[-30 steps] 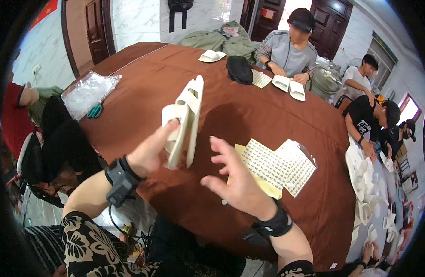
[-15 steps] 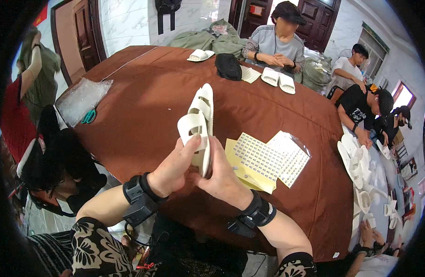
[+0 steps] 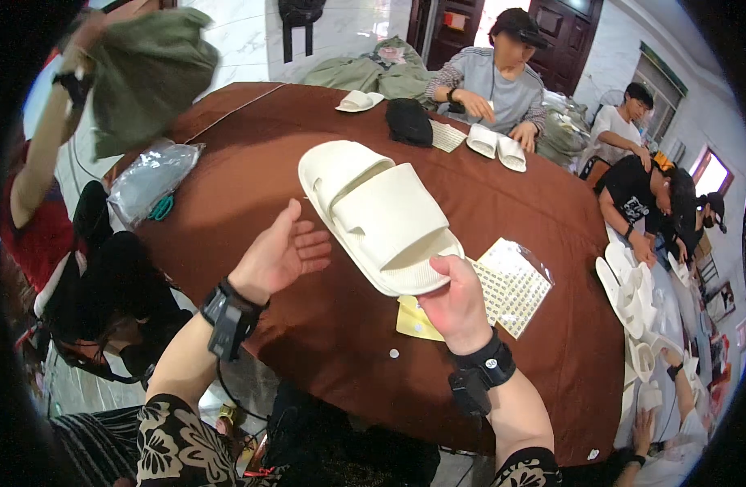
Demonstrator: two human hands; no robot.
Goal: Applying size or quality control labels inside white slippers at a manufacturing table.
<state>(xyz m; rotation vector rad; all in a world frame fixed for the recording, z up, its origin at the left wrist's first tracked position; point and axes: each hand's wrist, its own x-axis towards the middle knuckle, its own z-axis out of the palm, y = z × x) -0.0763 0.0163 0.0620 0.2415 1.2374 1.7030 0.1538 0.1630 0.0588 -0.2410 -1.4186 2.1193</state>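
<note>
In my right hand (image 3: 454, 304) is a cream slide slipper (image 3: 409, 215), gripped at its heel end with the thumb on top. The slipper is tilted above the table, its toe end pointing to the far left and its broad ribbed upper facing up. My left hand (image 3: 282, 253) is open beside the slipper's left edge, fingers stretched out and apart from it. Partly under the slipper lie a yellow sheet (image 3: 417, 321) and a sheet of small printed stickers (image 3: 515, 284). A small round whitish piece (image 3: 394, 353) lies on the brown cloth nearer me.
A brown-covered table (image 3: 543, 381) bears a plastic bag (image 3: 150, 178), teal scissors (image 3: 161, 208), a black cap (image 3: 408, 122) and white slippers (image 3: 497, 146). A person sits across. At left, someone lifts a green sack (image 3: 150, 81). Several slippers (image 3: 628, 284) line the right-hand table.
My left hand has let go and moved left. The slipper has turned from edge-on to showing its upper, now in my right hand alone. The green sack at left has risen.
</note>
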